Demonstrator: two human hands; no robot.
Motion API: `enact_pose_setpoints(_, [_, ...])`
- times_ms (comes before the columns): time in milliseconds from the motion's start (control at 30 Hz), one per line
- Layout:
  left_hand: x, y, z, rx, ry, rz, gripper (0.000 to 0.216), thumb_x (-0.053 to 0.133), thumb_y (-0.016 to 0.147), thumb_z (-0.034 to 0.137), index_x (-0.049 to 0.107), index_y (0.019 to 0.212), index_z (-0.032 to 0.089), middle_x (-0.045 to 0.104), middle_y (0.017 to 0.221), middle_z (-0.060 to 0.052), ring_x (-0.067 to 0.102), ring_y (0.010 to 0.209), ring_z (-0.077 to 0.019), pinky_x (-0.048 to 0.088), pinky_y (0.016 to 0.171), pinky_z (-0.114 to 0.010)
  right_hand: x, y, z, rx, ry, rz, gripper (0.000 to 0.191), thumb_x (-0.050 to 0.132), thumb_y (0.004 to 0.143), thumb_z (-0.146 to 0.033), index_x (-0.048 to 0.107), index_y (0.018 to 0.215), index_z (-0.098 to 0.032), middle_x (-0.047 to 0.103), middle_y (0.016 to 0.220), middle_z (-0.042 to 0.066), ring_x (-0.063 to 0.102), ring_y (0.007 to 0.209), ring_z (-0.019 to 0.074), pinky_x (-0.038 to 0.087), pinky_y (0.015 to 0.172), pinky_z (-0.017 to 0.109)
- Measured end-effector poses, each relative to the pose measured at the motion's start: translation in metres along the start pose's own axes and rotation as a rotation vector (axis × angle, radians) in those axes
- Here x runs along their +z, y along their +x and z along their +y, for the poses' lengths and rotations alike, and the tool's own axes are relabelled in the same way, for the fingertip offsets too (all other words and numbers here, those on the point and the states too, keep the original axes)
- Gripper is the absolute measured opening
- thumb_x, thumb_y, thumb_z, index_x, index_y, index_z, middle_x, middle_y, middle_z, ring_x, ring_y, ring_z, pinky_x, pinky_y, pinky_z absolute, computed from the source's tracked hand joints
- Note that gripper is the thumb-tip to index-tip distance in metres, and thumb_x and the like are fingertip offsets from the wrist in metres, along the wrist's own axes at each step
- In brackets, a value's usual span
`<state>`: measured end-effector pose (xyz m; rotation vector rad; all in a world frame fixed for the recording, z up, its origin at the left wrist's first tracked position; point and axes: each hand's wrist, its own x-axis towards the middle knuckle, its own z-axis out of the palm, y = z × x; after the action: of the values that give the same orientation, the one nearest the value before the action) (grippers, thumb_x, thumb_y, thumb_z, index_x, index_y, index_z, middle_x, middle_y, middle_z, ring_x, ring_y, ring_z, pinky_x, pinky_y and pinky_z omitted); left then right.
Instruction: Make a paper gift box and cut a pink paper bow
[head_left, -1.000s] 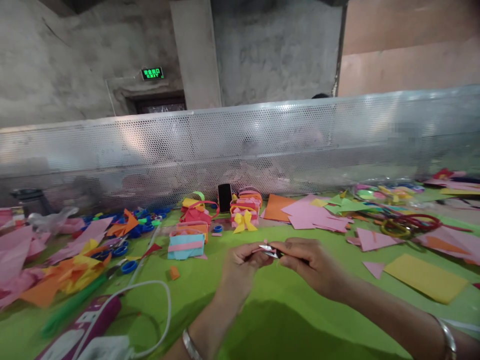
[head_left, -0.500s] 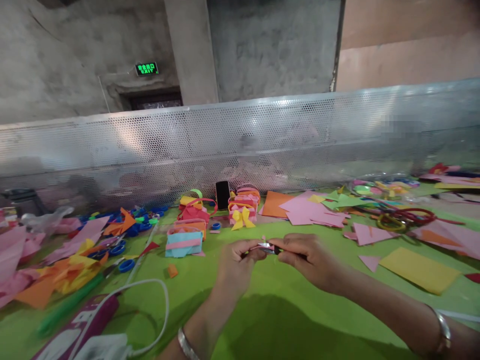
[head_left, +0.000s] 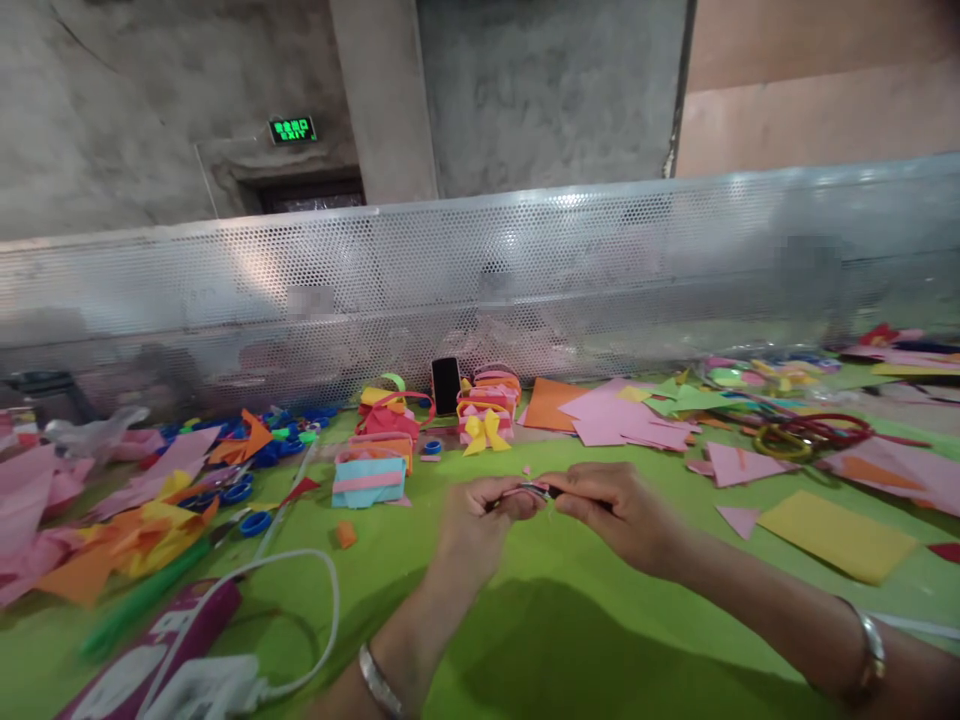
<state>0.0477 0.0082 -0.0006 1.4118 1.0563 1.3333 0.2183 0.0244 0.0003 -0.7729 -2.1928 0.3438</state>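
My left hand [head_left: 476, 515] and my right hand [head_left: 619, 510] meet over the green table, fingertips pinched on opposite ends of a small shiny object with dark parts [head_left: 534, 489]. Blur and fingers hide most of it, so its kind is unclear. A tiny pink bit [head_left: 526, 469] shows just beyond it. Behind my left hand stands a light-blue paper bag with a pink band [head_left: 369, 482]. Farther back is a pink and orange paper bag with a yellow bow [head_left: 486, 432]. A small orange paper piece [head_left: 346, 534] lies left of my left hand.
A phone [head_left: 445, 386] stands upright near the perforated metal panel [head_left: 585, 270]. Coloured paper, including a yellow sheet [head_left: 838, 535], covers the right side. At left are blue-handled scissors [head_left: 238, 490], a green-handled tool [head_left: 146, 600] and a purple-white power strip [head_left: 161, 650] with a white cable.
Both hands stay in nearly the same spot with the shiny object, which looks slightly turned between the fingers. The whole view has shifted a little.
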Motion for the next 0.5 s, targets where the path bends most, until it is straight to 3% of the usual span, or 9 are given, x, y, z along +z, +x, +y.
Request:
enact_pose_setpoints(100, [0.002,-0.002,0.002,-0.022,-0.017,0.008,0.007,0.067,0.063,0.021,0.072,0.059,0.017,0.069,0.06,-0.003,0.06,0.059,-0.0136,0.05,0.064,-0.025,-0.011,0.003,0.011,0.115,-0.007,0.068,0.037,0.041,0.087,-0.037,0.067,0.105,-0.018,0.061,0.063,0.003,0.052,0.055,0.0145,0.039,0.051,0.025])
enact_pose_setpoints(200, [0.004,-0.005,0.006,-0.077,-0.048,0.028,0.009,0.068,0.064,0.024,0.072,0.061,0.016,0.07,0.065,-0.004,0.061,0.063,-0.0141,0.051,0.071,-0.027,-0.029,0.007,0.045,0.359,-0.178,0.13,0.044,0.042,0.084,-0.042,0.063,0.113,-0.015,0.065,0.07,0.005,0.056,0.061,0.0179,0.04,0.052,0.027])
enact_pose_setpoints(333, [0.005,-0.008,0.011,-0.182,-0.128,-0.003,0.009,0.071,0.063,0.024,0.072,0.065,0.015,0.071,0.072,-0.005,0.062,0.069,-0.013,0.05,0.079,-0.027,-0.046,0.009,0.091,0.661,-0.52,0.041,0.042,0.043,0.083,-0.034,0.063,0.106,-0.005,0.066,0.086,0.019,0.061,0.082,0.0314,0.044,0.066,0.038])
enact_pose_setpoints(400, [0.004,-0.009,0.012,-0.236,-0.189,-0.016,0.008,0.072,0.062,0.022,0.072,0.065,0.015,0.071,0.072,-0.005,0.062,0.069,-0.0122,0.05,0.079,-0.026,-0.045,0.009,0.095,0.66,-0.559,0.056,0.044,0.044,0.083,-0.029,0.057,0.112,0.0,0.058,0.108,0.029,0.054,0.101,0.0373,0.042,0.077,0.045])
enact_pose_setpoints(500, [0.003,-0.008,0.009,-0.314,-0.228,0.031,0.009,0.073,0.061,0.02,0.072,0.068,0.014,0.071,0.073,-0.006,0.062,0.065,-0.0121,0.052,0.071,-0.026,-0.032,0.009,0.072,0.533,-0.442,-0.007,0.041,0.041,0.086,-0.029,0.054,0.118,-0.008,0.057,0.116,0.019,0.055,0.102,0.026,0.043,0.081,0.036])
